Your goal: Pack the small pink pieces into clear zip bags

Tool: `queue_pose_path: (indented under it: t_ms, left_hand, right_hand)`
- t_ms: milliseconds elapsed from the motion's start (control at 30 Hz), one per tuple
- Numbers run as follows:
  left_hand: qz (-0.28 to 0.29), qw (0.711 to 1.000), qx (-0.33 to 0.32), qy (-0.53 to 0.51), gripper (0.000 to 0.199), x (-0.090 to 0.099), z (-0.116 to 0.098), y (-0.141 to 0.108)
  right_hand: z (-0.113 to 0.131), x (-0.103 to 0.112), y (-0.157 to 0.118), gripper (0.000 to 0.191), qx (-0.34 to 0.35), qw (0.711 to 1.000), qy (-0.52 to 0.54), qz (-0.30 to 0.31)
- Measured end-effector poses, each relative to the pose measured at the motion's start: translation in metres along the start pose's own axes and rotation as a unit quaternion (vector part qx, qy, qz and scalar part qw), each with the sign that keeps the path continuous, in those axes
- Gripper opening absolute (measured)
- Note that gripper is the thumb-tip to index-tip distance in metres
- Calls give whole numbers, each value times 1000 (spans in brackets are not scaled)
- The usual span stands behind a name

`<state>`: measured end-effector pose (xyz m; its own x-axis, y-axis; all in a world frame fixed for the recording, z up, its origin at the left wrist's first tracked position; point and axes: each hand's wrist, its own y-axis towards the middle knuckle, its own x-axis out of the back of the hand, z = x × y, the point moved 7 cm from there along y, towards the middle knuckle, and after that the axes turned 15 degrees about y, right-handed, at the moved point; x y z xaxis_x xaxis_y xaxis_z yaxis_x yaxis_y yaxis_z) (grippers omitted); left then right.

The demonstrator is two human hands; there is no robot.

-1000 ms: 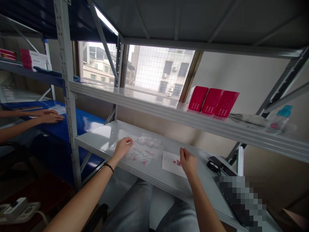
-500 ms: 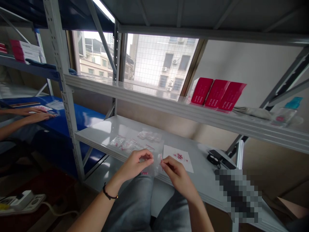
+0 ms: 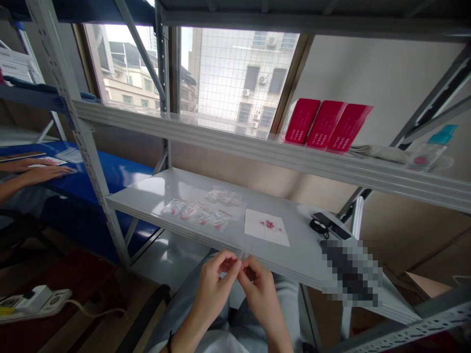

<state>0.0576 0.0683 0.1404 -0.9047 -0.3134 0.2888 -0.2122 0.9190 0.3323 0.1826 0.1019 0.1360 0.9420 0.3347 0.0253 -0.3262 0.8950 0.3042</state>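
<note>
The left hand [image 3: 218, 280] and the right hand [image 3: 260, 283] meet fingertip to fingertip, thumbs and forefingers closed in a pinch on a piece of clear plastic film [image 3: 241, 254], most of which the fingers hide. The film is held just in front of the tabletop [image 3: 221, 240], above the person's lap, near its front edge. A black band [image 3: 170, 341] circles the left wrist.

On the tabletop, beyond the left hand, lies a row of clear bags [image 3: 200, 214] with red lines along their tops and small red bits inside; behind them is a heap of more clear plastic [image 3: 222, 197]. To the right of the bags a white sheet [image 3: 253, 233] lies flat, with a small cluster of red pieces [image 3: 270, 224] near its middle. Farther right are a round black object [image 3: 318, 225] and, touching or just beside it, a dark flat bar [image 3: 335, 227]; a pixelated patch covers whatever is nearer the edge.

The shelf [image 3: 221, 135] above carries three red boxes [image 3: 326, 126] side by side, a folded grey cloth [image 3: 380, 153] and a clear bottle [image 3: 427, 154] with a blue top. Behind it is a window [image 3: 235, 73]. At far left, a co-worker's hands [image 3: 47, 172] rest on a blue surface [image 3: 121, 171].
</note>
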Motion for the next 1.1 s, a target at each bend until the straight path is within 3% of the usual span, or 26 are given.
queue_pose_path:
  t_ms: [167, 367, 500, 633, 800, 1100]
  left_hand:
    - [33, 997, 44, -56, 22, 1, 13, 0]
    - [73, 993, 72, -56, 31, -1, 18, -1]
    - [55, 995, -1, 85, 30, 6, 5, 5]
    - [30, 965, -90, 246, 24, 10, -11, 7]
    - [25, 942, -102, 319, 24, 9, -3, 4]
    - [-10, 917, -109, 385, 29, 6, 17, -2]
  right_hand:
    - [4, -10, -7, 27, 3, 1000, 4, 4]
    - [-16, -12, -8, 25, -75, 990, 116, -13]
    - [-28, -14, -10, 29, -106, 982, 143, -60]
    - [-27, -15, -11, 30, -96, 983, 110, -109]
    - [-30, -20, -12, 28, -102, 986, 63, -118]
    - [-57, -21, -10, 32, -97, 988, -15, -119]
